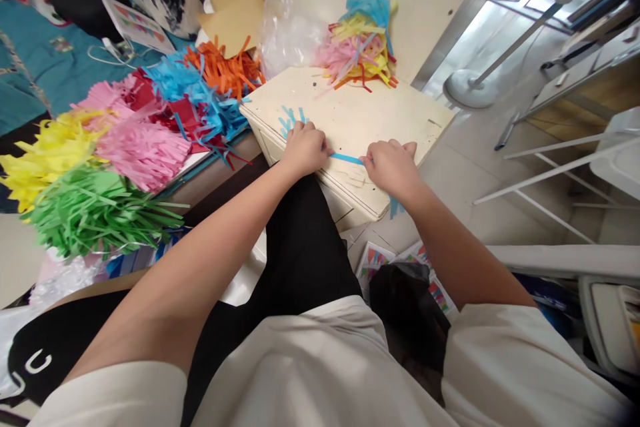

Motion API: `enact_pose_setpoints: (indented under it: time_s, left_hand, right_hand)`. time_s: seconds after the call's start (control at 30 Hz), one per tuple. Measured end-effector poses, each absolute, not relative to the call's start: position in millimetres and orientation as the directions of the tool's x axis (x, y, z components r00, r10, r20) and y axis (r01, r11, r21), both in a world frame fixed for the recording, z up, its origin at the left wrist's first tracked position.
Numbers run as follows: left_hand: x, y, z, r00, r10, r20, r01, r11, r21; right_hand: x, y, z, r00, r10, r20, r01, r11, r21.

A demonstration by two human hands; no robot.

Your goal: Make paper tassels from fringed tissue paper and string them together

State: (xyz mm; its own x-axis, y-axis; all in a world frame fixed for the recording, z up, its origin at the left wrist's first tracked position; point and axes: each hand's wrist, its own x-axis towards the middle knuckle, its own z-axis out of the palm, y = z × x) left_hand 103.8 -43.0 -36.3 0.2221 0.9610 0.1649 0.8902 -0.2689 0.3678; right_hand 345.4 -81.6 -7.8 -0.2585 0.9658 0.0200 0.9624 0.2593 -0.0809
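Note:
Between my two hands a narrow blue paper strip (347, 159) is stretched over a cream cabinet top (400, 113). My left hand (305, 147) is closed on the strip's left end, and blue fringed paper (291, 119) fans out behind its knuckles. At the strip's other end my right hand (393, 165) is closed on it too. More blue fringe (395, 207) hangs below my right wrist, past the cabinet's front edge. Both hands are low over the top; whether they touch it I cannot tell.
Fringed tissue bunches lie at left: green (100, 207), yellow (50, 153), pink (145, 147), blue (200, 97), orange (227, 67). A mixed tassel pile (363, 40) sits at the cabinet's back, beside a clear plastic bag (290, 33). Right stand a fan base (470, 88) and a white-legged rack (545, 173).

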Motion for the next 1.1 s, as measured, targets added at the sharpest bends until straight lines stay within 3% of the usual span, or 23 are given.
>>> enact_pose_setpoints:
  time_s: [0.23, 0.37, 0.6, 0.8, 1.1]
  left_hand:
    - [102.0, -31.0, -44.7, 0.211, 0.963, 0.166, 0.872, -0.262, 0.414]
    - [106.5, -38.4, -37.2, 0.173, 0.978, 0.120, 0.889, -0.207, 0.408]
    - [114.0, -60.5, -16.5, 0.369, 0.904, 0.216, 0.856, -0.421, 0.301]
    - [117.2, -79.6, -14.3, 0.502, 0.802, 0.322, 0.787, -0.579, 0.214]
    - [120.8, -113.7, -16.4, 0.581, 0.780, 0.234, 0.793, -0.607, 0.055]
  right_hand:
    - [344.3, -86.0, -8.7, -0.215, 0.975, 0.047, 0.965, 0.220, -0.140]
    - [339.9, -92.7, -7.6, -0.218, 0.973, 0.079, 0.969, 0.225, -0.102]
    - [333.7, -100.8, -7.1, -0.351, 0.907, 0.232, 0.928, 0.370, -0.043]
    - [314.2, -119.5, -9.3, -0.397, 0.893, 0.212, 0.912, 0.410, -0.020]
    - [294.1, -149.0, -18.2, -0.379, 0.923, 0.064, 0.919, 0.383, -0.095]
